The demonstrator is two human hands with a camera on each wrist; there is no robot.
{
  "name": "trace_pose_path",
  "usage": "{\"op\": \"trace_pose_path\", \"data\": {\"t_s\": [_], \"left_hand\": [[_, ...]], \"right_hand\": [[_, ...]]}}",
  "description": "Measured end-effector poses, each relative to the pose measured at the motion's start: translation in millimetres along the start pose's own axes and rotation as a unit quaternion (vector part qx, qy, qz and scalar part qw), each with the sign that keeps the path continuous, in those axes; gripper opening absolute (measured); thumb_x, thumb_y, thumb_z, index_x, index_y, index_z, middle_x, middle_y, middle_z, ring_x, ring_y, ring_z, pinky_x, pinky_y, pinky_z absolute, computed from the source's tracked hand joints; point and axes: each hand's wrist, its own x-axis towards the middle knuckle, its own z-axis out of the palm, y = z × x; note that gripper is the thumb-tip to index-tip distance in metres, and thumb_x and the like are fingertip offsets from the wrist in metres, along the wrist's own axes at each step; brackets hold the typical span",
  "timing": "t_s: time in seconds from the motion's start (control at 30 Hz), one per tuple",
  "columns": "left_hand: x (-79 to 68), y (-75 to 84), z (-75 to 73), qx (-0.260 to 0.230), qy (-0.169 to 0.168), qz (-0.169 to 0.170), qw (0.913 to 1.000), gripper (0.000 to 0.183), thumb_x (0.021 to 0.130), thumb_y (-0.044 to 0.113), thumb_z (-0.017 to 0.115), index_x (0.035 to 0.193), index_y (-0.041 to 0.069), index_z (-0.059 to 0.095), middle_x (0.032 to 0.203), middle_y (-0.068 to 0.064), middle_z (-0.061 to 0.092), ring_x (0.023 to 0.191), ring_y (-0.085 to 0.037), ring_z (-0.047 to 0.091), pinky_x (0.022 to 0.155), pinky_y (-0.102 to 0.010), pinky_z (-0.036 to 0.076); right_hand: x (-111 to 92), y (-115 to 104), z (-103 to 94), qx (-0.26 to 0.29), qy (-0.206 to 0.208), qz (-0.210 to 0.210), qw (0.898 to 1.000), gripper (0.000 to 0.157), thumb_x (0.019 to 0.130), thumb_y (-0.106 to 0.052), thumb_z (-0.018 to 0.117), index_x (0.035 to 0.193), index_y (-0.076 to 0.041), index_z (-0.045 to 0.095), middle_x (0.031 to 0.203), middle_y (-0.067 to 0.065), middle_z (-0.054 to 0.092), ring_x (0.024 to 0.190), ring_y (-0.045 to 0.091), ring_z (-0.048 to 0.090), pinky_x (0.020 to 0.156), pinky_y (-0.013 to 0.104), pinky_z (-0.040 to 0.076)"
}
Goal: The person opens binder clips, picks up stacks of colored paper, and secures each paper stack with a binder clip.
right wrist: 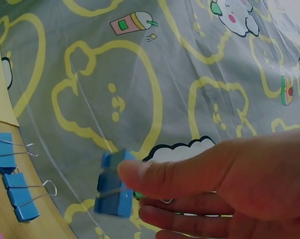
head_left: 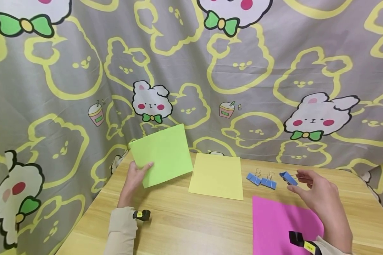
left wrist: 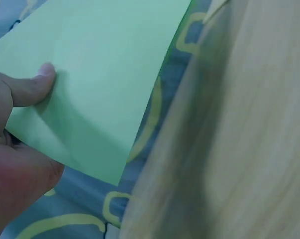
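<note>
My left hand (head_left: 134,181) grips a light green sheet of paper (head_left: 166,156) at its lower left edge, thumb on the front face. The sheet is raised and tilted above the table; in the left wrist view the green sheet (left wrist: 105,74) hides the fingers behind it. My right hand (head_left: 319,189) pinches a blue binder clip (head_left: 288,178) between thumb and fingers. Up close in the right wrist view, the thumb lies against the clip's blue body (right wrist: 110,174). Just left of that hand, two more blue binder clips (head_left: 268,183) lie side by side on the table.
A yellow sheet (head_left: 217,177) lies flat at the middle back of the wooden table (head_left: 191,223). A magenta sheet (head_left: 274,223) lies at the front right, partly under my right forearm. A grey patterned curtain (head_left: 191,71) hangs behind the table and along its left side.
</note>
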Motion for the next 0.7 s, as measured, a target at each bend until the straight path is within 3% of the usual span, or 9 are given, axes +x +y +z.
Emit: {"op": "trace_pose_path", "data": {"t_s": [0.07,0.3,0.6,0.7], "left_hand": [[-2.1,4.0,0.1,0.001,-0.015,0.003,0.9999,0.029,0.100,0.010,0.067,0.122,-0.006,0.056,0.103,-0.017,0.068,0.082,-0.018,0.070,0.074,-0.034,0.061],[-6.0,14.1,1.2,0.018,-0.074,0.024,0.9968,0.028,0.100,0.012,0.068,0.119,-0.006,0.058,0.102,-0.015,0.066,0.086,-0.021,0.066,0.076,-0.034,0.058],[-9.3,21.7,6.3,0.012,-0.108,0.029,0.9937,0.026,0.100,0.012,0.068,0.117,-0.005,0.059,0.103,-0.014,0.066,0.092,-0.021,0.064,0.082,-0.033,0.055],[-12.0,25.8,10.7,0.014,-0.120,0.024,0.9924,0.027,0.100,0.013,0.067,0.120,-0.005,0.059,0.108,-0.015,0.065,0.098,-0.023,0.063,0.087,-0.034,0.053]], "right_hand": [[0.1,0.1,0.6,0.006,-0.001,0.001,1.000,0.063,0.087,-0.024,0.084,0.132,0.010,0.056,0.121,0.033,0.066,0.109,0.055,0.061,0.091,0.065,0.035],[2.0,4.0,3.7,0.035,-0.014,-0.007,0.999,0.064,0.095,-0.031,0.077,0.135,0.013,0.053,0.123,0.035,0.064,0.107,0.055,0.063,0.085,0.062,0.052],[3.4,6.0,11.6,0.071,-0.077,0.009,0.994,0.065,0.096,-0.041,0.073,0.134,0.007,0.051,0.125,0.032,0.065,0.113,0.053,0.062,0.089,0.064,0.052],[3.7,5.6,14.3,0.081,-0.082,0.007,0.993,0.065,0.094,-0.041,0.076,0.134,0.005,0.053,0.124,0.028,0.067,0.112,0.050,0.064,0.088,0.057,0.055]]}}
